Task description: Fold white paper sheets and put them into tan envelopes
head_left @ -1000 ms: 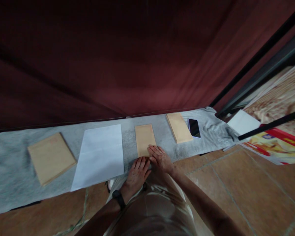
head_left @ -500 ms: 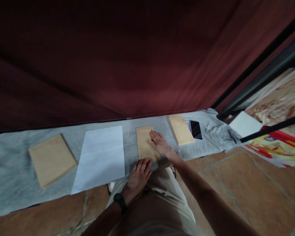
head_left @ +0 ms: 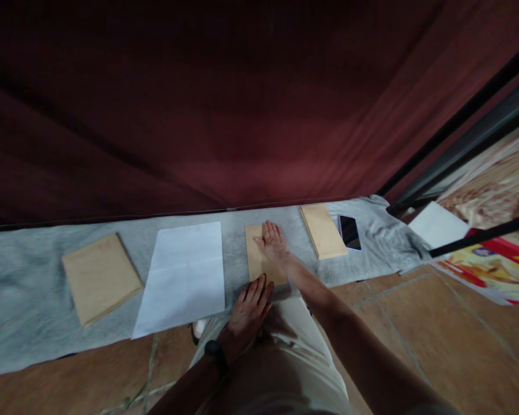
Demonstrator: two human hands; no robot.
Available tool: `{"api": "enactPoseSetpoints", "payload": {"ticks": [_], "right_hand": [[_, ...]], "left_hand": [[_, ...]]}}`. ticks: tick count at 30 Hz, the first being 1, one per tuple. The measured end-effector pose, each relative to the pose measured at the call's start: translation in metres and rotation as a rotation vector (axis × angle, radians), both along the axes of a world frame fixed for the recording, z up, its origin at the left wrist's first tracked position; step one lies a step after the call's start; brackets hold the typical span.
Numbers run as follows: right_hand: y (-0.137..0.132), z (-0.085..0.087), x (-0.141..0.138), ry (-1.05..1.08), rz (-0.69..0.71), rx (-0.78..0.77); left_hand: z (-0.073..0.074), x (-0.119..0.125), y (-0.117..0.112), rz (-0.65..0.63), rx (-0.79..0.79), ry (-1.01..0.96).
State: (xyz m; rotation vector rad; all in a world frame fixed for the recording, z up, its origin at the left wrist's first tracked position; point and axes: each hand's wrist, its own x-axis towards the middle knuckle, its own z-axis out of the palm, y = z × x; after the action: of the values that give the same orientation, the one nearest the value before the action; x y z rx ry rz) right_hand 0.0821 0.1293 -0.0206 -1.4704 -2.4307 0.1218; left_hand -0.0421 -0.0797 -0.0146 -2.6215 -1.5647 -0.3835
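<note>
A brown paper envelope [head_left: 254,253] lies in front of me on a grey cloth. My right hand [head_left: 274,243] rests flat on its upper right part, fingers stretched out and thumb apart. At the near edge of the envelope, my left hand [head_left: 248,308] lies with straight fingers, their tips touching the paper; a dark watch [head_left: 215,353] is on that wrist. To the left is a white sheet of paper [head_left: 184,276] with a faint crease across it. A stack of brown envelopes [head_left: 324,231] sits to the right of my right hand.
Farther left lies another pile of brown envelopes [head_left: 101,279]. A phone [head_left: 350,232] is beside the right stack. The grey cloth [head_left: 30,288] covers a narrow surface against a dark red curtain [head_left: 259,115]. At right are black metal bars [head_left: 467,112] and a colourful box [head_left: 493,265]. Tiled floor is below.
My right hand has slid slightly up the envelope, its fingers now pointing more directly away from me. My left fingertips have shifted a little onto the near edge. The view has moved slightly.
</note>
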Motion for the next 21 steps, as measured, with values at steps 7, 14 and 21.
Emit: {"api": "enactPoseSetpoints", "payload": {"ticks": [7, 14, 21], "right_hand": [[-0.012, 0.009, -0.022, -0.028, 0.060, -0.032], [-0.029, 0.008, -0.034, -0.022, 0.133, -0.071], [-0.035, 0.004, -0.019, -0.036, 0.228, -0.025]], "left_hand": [[0.000, 0.002, 0.001, 0.019, -0.008, 0.015], [-0.005, 0.001, 0.001, 0.014, 0.010, 0.027], [-0.002, 0.001, 0.002, 0.027, 0.009, 0.043]]}}
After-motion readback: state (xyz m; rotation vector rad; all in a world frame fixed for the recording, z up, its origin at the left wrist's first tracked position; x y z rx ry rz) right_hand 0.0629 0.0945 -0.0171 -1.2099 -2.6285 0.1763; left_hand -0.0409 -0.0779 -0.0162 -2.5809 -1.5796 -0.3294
